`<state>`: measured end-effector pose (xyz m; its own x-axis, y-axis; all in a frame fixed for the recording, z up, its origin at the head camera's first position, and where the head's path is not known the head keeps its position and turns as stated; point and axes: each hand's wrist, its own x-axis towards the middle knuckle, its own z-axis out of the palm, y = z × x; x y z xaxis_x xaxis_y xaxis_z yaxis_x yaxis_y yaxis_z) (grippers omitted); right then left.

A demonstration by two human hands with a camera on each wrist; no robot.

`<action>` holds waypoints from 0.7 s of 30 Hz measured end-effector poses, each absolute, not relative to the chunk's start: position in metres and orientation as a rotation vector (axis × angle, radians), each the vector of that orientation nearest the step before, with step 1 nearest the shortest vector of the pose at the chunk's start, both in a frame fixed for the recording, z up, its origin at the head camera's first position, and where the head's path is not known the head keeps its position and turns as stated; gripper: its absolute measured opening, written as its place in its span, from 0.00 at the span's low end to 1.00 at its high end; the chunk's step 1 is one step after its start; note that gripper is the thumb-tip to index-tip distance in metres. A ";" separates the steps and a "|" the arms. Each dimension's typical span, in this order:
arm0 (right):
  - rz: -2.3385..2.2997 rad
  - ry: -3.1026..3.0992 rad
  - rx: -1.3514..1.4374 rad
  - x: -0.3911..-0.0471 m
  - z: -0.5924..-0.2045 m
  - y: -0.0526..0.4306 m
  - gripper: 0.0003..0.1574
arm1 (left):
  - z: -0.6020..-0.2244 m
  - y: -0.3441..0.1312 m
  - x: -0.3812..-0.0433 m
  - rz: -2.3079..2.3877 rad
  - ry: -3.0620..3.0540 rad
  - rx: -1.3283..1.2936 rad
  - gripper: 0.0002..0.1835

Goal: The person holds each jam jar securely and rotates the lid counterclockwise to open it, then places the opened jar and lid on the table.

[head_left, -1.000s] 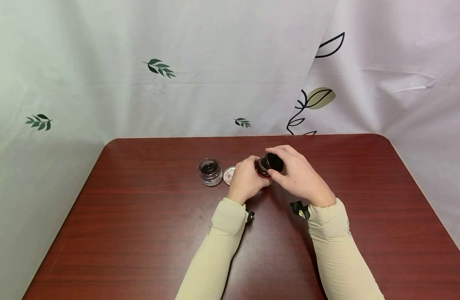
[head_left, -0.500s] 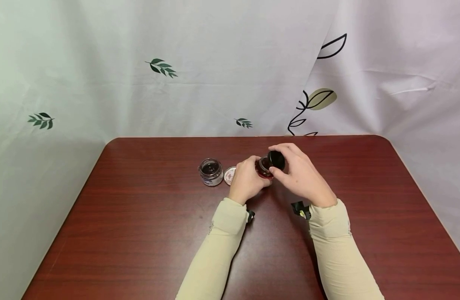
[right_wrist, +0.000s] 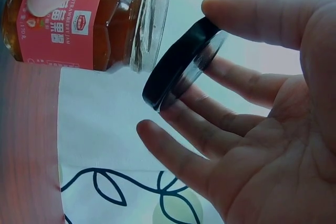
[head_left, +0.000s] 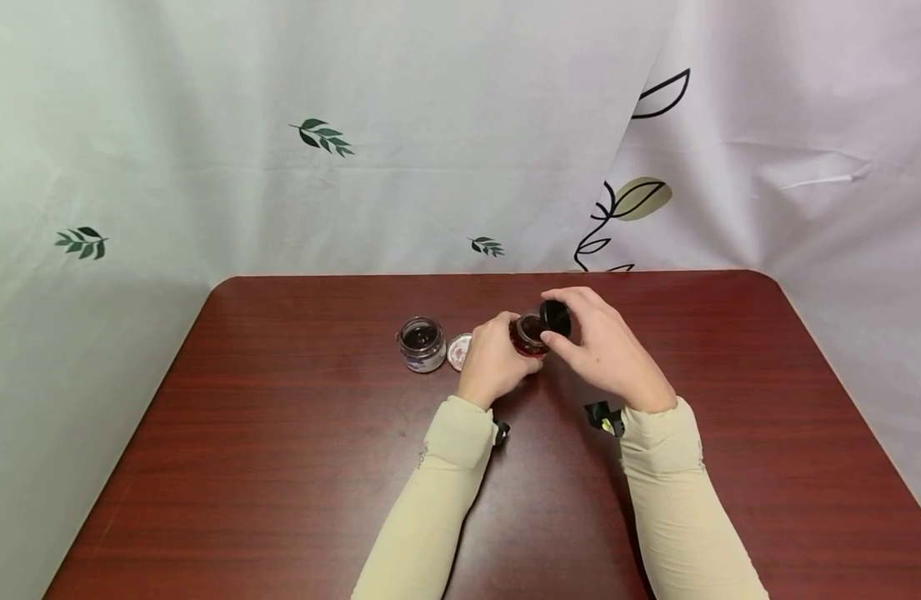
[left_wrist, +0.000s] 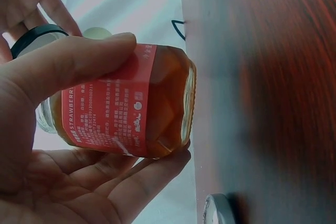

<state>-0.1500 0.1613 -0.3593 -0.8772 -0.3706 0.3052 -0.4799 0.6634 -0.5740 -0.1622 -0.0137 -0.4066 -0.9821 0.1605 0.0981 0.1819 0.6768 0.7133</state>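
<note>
My left hand grips a jam jar with a red strawberry label, thumb on one side and fingers on the other. The jar's glass mouth is uncovered. Between the thumb and fingers of my right hand is a black lid, tilted on edge just right of the mouth. Part of this lid also shows behind my left thumb in the left wrist view. Reddish-brown jam fills much of the jar.
Left of my hands, a second, lidless glass jar with dark contents stands on the wooden table. Beside it lies a pale patterned lid, partly hidden by my left hand. A white leaf-print curtain hangs behind the table.
My right hand has drawn the black lid slightly right and tilted it further from the jar, so more of the mouth shows. My left hand and its jar have stayed nearly still.
</note>
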 end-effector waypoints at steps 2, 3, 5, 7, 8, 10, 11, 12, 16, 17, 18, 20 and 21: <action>1.016 -2.726 0.689 -0.150 -0.359 0.161 0.28 | -0.407 -0.014 -0.162 -1.214 -2.858 -0.288 0.33; 1.020 -2.731 0.685 -0.150 -0.359 0.161 0.29 | -0.408 -0.014 -0.162 -1.216 -2.858 -0.287 0.33; 1.025 -2.735 0.675 -0.150 -0.359 0.162 0.28 | -0.408 -0.013 -0.162 -1.224 -2.855 -0.283 0.33; 1.036 -2.739 0.661 -0.150 -0.358 0.164 0.28 | -0.409 -0.012 -0.162 -1.229 -2.849 -0.277 0.33; 1.043 -2.741 0.653 -0.150 -0.357 0.166 0.28 | -0.409 -0.012 -0.162 -1.230 -2.846 -0.274 0.33; 1.054 -2.747 0.634 -0.150 -0.357 0.168 0.29 | -0.409 -0.011 -0.162 -1.226 -2.845 -0.266 0.33; 1.060 -2.752 0.623 -0.150 -0.357 0.170 0.29 | -0.409 -0.011 -0.162 -1.223 -2.845 -0.264 0.34; 1.066 -2.755 0.612 -0.150 -0.357 0.171 0.29 | -0.409 -0.011 -0.162 -1.218 -2.846 -0.261 0.34; 1.074 -2.769 0.581 -0.150 -0.358 0.174 0.30 | -0.409 -0.011 -0.162 -1.200 -2.848 -0.252 0.34; 1.069 -2.769 0.580 -0.151 -0.359 0.175 0.30 | -0.409 -0.011 -0.162 -1.198 -2.848 -0.251 0.34; 1.065 -2.768 0.579 -0.151 -0.360 0.175 0.30 | -0.409 -0.011 -0.162 -1.195 -2.847 -0.249 0.34; 1.056 -2.761 0.582 -0.152 -0.361 0.176 0.30 | -0.409 -0.011 -0.162 -1.185 -2.849 -0.248 0.34; 1.049 -2.759 0.585 -0.152 -0.362 0.177 0.30 | -0.409 -0.011 -0.162 -1.181 -2.850 -0.248 0.34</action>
<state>-0.1518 0.1769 -0.3619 -0.9159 -0.3089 0.2564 -0.4012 0.6826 -0.6108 -0.1624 -0.0109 -0.4089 -0.9860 0.1299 0.1042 0.1656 0.6961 0.6986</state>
